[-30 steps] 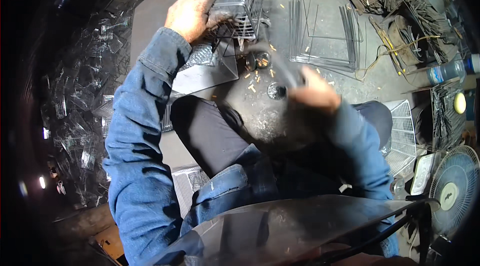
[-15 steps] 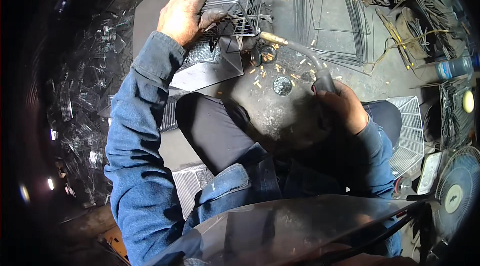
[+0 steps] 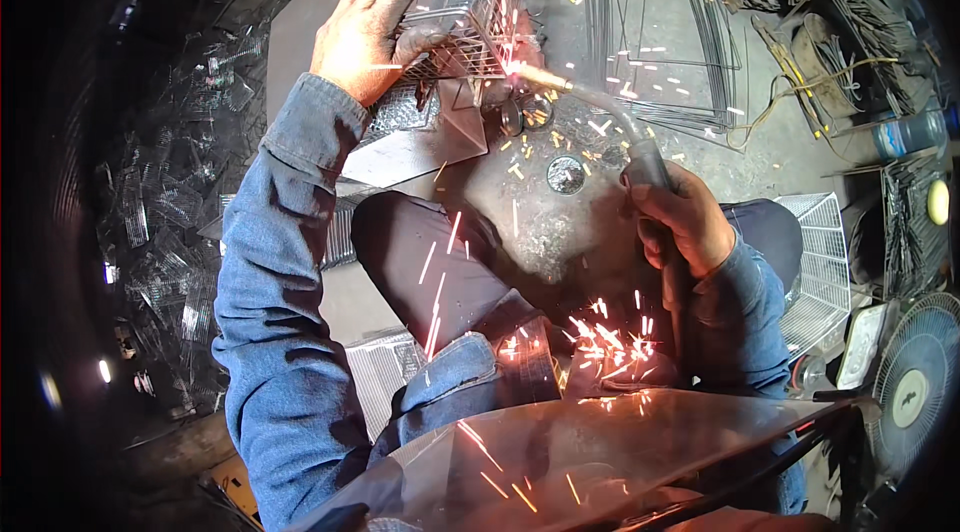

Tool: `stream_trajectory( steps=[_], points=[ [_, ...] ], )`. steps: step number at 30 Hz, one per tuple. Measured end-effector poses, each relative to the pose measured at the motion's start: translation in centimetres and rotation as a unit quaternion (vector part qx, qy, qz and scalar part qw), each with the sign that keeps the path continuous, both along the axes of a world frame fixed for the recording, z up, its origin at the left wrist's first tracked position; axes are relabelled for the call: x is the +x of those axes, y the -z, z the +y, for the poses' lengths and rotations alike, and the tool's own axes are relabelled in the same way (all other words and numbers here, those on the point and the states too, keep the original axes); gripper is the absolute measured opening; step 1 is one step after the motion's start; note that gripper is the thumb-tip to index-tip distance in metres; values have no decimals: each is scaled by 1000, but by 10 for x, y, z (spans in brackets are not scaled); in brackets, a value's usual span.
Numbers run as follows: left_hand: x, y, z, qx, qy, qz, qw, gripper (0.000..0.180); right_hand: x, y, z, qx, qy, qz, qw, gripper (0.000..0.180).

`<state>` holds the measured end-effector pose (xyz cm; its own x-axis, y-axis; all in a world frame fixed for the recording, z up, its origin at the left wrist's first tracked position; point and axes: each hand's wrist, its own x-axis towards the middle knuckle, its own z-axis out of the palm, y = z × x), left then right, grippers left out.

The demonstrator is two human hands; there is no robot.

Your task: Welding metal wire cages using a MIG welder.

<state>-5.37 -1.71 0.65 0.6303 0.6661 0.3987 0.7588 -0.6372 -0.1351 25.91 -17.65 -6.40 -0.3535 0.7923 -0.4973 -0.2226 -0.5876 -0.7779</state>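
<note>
A dim workshop with a grey metal tabletop (image 3: 560,232). The left hand (image 3: 365,27) lies flat on one wire cage (image 3: 470,2); the right hand (image 3: 680,222) grips one welding torch (image 3: 600,107), sparks flying.

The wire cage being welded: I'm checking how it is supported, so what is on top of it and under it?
On top of the wire cage lies the left hand, pressing it down. Under it a bent metal sheet shows on the workbench. The cage and hand cover the contact between them.
</note>
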Motion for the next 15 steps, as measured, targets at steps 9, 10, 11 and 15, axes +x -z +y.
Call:
stream_trajectory(
  steps=[9, 10, 11, 15],
  points=[
    [7, 0, -1, -6, -17, -6, 1000, 70, 4, 11, 3, 19, -19, 23, 999, 28],
    [8, 0, 0, 0, 3, -15, 1000, 65, 4, 12, 4, 28, -32, 16, 999, 29],
    [7, 1, 0, -1, -5, -11, 1000, 66, 4, 10, 5, 34, -32, 13, 999, 30],
    [3, -2, -3, -2, -11, -3, 1000, 67, -2, 6, 3, 14, -19, 10, 1000, 22]
  ],
)
